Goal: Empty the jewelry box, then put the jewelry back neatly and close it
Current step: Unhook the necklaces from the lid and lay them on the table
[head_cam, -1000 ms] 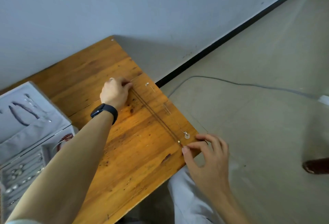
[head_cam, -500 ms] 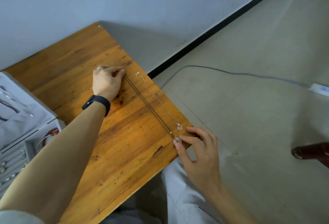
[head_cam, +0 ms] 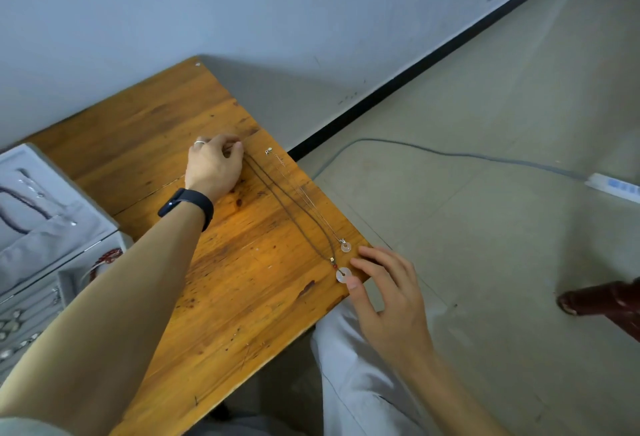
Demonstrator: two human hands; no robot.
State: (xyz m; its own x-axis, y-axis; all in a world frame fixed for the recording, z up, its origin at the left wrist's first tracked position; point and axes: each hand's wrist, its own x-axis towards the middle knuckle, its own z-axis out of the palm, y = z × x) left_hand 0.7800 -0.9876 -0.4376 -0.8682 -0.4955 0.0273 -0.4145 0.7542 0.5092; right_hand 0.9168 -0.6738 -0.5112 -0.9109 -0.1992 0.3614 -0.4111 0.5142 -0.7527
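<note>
A brown cord necklace lies stretched along the right edge of the wooden table. Its white disc pendant rests flat near the table's corner. My left hand pinches the cord's far end with curled fingers. My right hand hovers at the corner, its fingers relaxed and its thumb tip right beside the pendant. A thin silver chain necklace with a smaller disc pendant lies parallel, closer to the edge. The open grey jewelry box sits at the far left.
Inside the box are a red bead bracelet, dark strands in the lid and small earrings in the front rows. Beyond the table edge are the floor, a grey cable, a power strip and a dark chair leg.
My right hand has let go of the white disc pendant, which now lies flat. The cord's two strands have slackened and spread apart. My left hand still holds the far end.
</note>
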